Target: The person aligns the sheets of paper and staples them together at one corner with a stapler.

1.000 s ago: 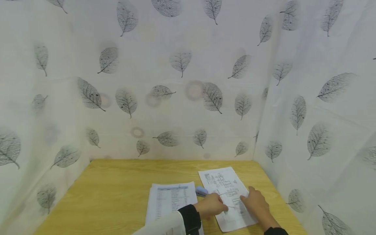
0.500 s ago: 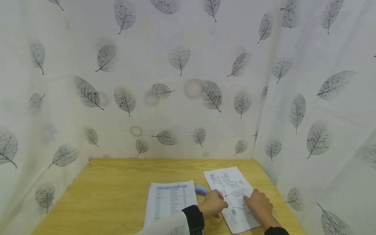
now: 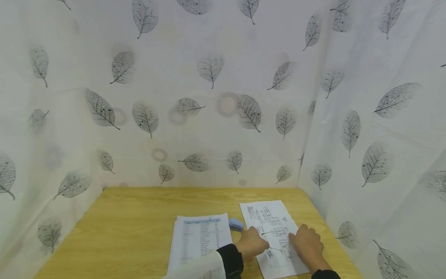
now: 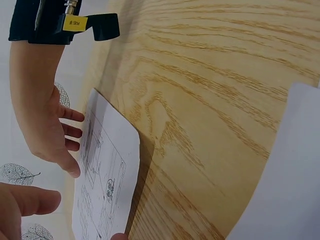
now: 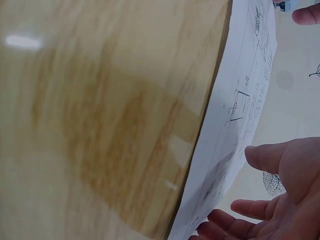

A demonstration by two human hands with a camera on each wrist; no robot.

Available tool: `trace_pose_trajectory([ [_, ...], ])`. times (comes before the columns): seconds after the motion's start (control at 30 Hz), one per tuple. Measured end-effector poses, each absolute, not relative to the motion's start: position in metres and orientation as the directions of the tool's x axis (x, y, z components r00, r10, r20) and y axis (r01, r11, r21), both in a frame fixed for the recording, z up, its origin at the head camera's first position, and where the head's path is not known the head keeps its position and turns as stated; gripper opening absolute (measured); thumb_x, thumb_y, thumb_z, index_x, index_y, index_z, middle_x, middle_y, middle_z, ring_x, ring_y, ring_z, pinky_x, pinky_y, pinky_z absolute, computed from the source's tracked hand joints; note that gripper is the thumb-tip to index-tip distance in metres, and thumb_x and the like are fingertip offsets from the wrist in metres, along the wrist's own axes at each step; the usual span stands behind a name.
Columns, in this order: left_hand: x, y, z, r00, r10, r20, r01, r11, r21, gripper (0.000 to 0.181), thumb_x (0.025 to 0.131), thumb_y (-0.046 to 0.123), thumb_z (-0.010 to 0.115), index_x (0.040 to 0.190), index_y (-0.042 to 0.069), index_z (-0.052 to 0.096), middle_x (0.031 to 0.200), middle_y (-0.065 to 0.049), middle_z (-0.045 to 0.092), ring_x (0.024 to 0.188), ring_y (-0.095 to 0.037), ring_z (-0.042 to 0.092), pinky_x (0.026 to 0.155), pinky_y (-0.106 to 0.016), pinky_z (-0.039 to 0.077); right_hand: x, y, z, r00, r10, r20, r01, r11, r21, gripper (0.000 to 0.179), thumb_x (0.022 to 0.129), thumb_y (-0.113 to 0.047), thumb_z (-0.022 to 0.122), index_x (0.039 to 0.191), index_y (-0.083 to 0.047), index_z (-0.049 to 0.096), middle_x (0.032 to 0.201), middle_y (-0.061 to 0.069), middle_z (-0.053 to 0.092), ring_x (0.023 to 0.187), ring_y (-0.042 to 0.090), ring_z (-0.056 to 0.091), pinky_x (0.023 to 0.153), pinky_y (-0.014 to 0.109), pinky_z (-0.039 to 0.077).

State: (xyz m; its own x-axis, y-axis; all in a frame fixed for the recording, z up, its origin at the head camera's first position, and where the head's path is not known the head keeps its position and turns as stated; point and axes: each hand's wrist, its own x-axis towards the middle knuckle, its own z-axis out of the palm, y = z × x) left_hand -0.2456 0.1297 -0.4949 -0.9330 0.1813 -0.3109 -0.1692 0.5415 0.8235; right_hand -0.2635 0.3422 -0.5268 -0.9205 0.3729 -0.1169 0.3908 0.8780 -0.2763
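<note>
wooden table point(image 3: 139, 217), diagram sheet point(image 3: 270, 217) lengthwise away (slightly left), both hands' fingers point(image 3: 301, 232) flat on it

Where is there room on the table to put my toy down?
The light wooden table is bare on its left half, between the leaf-print curtain and the printed paper stack, and along the back. The right front is crowded: diagram sheet, small blue object, left hand, right hand.

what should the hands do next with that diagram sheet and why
Probably slide the diagram sheet left to square it with the paper stack. It lies skewed on the table, apart from the stack, with the left hand and right hand both resting on it.
</note>
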Motion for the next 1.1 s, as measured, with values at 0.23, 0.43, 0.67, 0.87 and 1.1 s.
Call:
trace_pose_trajectory([
  [0.23,-0.251,0.132,-0.498,-0.934,0.189,-0.303,-0.172,0.506,0.845,0.049,0.080,0.016,0.078,0.114,-0.009,0.052,0.105,-0.024,0.055,0.086,-0.035,0.060,0.058,-0.039,0.055,-0.267,0.342,-0.526,-0.895,0.413,-0.168,0.445,0.844,-0.299,0.054,0.096,-0.029,0.064,0.117,0.019,0.050,0.092,0.027,0.056,0.086,0.041,0.059,0.074,0.053,0.053],
  [0.43,-0.251,0.133,-0.509,-0.944,0.246,-0.220,-0.078,0.481,0.874,0.031,0.078,0.007,0.078,0.102,0.001,0.059,0.090,-0.012,0.060,0.081,-0.025,0.058,0.072,-0.037,0.051,-0.265,0.346,-0.525,-0.894,0.425,-0.141,0.448,0.836,-0.317,0.047,0.101,-0.026,0.056,0.113,0.019,0.050,0.086,0.025,0.059,0.077,0.035,0.061,0.069,0.050,0.052],
  [0.67,-0.250,0.132,-0.510,-0.960,0.244,-0.135,-0.018,0.432,0.902,0.025,0.072,-0.012,0.064,0.088,0.005,0.055,0.082,-0.009,0.052,0.063,-0.019,0.053,0.047,-0.025,0.042,-0.262,0.348,-0.515,-0.917,0.395,-0.049,0.385,0.849,-0.362,0.039,0.105,-0.021,0.044,0.118,0.015,0.053,0.090,0.023,0.064,0.076,0.030,0.064,0.059,0.040,0.051],
  [0.87,-0.257,0.126,-0.512,-0.962,0.273,-0.024,0.102,0.440,0.892,0.023,0.071,-0.013,0.056,0.084,0.005,0.051,0.078,-0.006,0.050,0.069,-0.020,0.051,0.051,-0.026,0.040,-0.258,0.344,-0.509,-0.911,0.412,0.005,0.359,0.801,-0.480,0.032,0.103,-0.015,0.046,0.112,0.012,0.059,0.093,0.022,0.068,0.075,0.027,0.064,0.059,0.037,0.050],
  [1.1,-0.269,0.101,-0.482,-0.973,0.228,-0.047,0.060,0.441,0.895,0.011,0.084,-0.006,0.058,0.090,0.003,0.058,0.083,-0.008,0.055,0.070,-0.019,0.057,0.053,-0.027,0.048,-0.257,0.334,-0.496,-0.889,0.452,0.069,0.333,0.743,-0.581,0.032,0.104,-0.016,0.045,0.117,0.010,0.058,0.102,0.025,0.067,0.084,0.032,0.064,0.068,0.041,0.050],
])
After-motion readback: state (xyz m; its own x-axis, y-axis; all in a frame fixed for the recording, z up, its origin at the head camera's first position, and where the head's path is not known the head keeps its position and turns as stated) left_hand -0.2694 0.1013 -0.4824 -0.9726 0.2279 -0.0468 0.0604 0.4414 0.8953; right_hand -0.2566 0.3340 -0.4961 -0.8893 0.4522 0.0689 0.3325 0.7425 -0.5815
